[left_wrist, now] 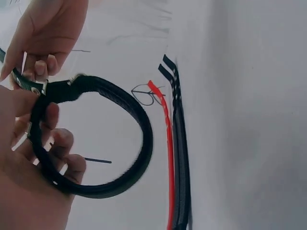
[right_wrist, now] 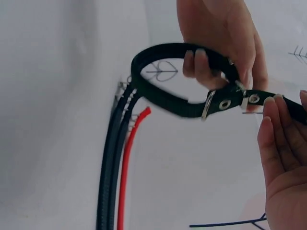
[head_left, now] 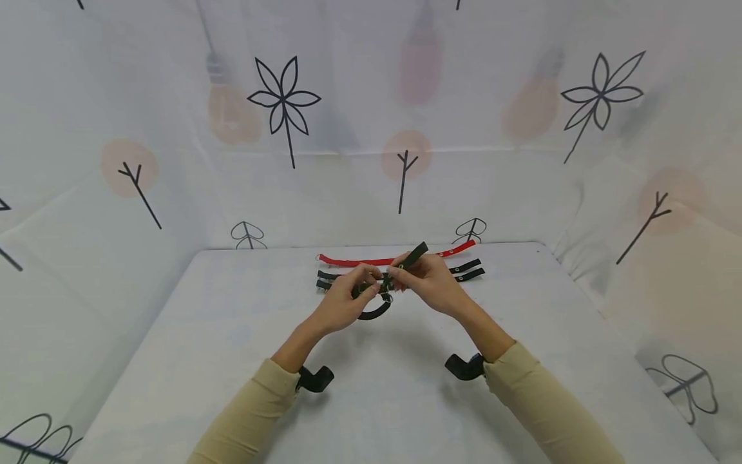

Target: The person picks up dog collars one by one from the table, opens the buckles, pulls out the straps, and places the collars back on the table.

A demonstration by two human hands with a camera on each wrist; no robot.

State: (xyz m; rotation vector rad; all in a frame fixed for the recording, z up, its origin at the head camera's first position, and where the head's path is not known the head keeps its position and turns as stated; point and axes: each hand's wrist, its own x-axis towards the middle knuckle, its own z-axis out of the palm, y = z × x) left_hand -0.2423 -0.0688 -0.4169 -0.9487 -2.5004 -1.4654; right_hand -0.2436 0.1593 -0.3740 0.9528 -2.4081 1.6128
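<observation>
A dark green collar [right_wrist: 168, 106] is held up in a loop, its strap run through a metal buckle [right_wrist: 243, 99]. Eyelets and a metal keeper ring [right_wrist: 208, 105] show beside the buckle. My left hand [head_left: 342, 301] grips the collar next to the buckle, with fingers curled through the loop in the left wrist view. With thumb and fingers my right hand [head_left: 436, 283] pinches the strap's free end [head_left: 414, 256], which points up and right. The loop hangs below both hands in the head view.
Behind the hands, a red collar [head_left: 353, 262] lies stretched out on the white table [head_left: 243, 303]. Two black collars [head_left: 472, 275] lie alongside it, nearer me. A patterned cloth backdrop [head_left: 348, 193] rises at the table's far edge.
</observation>
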